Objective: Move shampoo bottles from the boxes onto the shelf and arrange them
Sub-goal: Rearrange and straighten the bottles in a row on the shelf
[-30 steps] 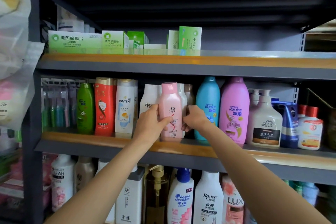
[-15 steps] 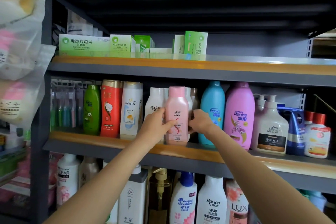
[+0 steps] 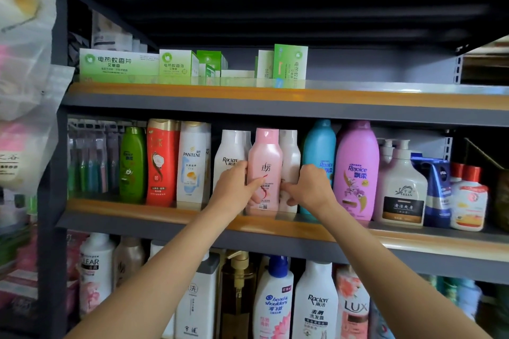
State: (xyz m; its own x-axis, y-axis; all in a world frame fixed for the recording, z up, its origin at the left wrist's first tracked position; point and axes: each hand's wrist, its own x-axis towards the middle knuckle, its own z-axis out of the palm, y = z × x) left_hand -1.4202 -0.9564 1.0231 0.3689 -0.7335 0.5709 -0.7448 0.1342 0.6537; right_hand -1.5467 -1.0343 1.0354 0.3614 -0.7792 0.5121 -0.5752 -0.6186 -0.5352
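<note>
Pink bottle: a pale pink plastic shampoo bottle with a pink flip cap (image 3: 265, 170) stands upright at the front edge of the middle grey metal shelf with its orange front strip (image 3: 154, 208), between a white Racien bottle (image 3: 230, 158) and a pale pinkish-white bottle (image 3: 289, 166) just behind and to its right.
Left hand: the left hand (image 3: 233, 190) grips the pink bottle's left side, thumb across the label, fingers curled round towards the back.
Right hand: the right hand (image 3: 307, 187) pinches the lower part of the pale pinkish-white bottle; its fingertips lie close to the pink bottle, though contact with it cannot be told.
Neighbours: a tall blue Rejoice bottle (image 3: 319, 157) stands just beside the right hand, and a purple Rejoice bottle (image 3: 356, 170) next to that.
Step, as judged: squaring the bottles into the row.
Risk: the row is packed tight, so a sideways shove may tip the Racien or blue bottle.
Risk: the pink bottle sits near the lip; pulling it forward could drop it off the shelf.
</note>
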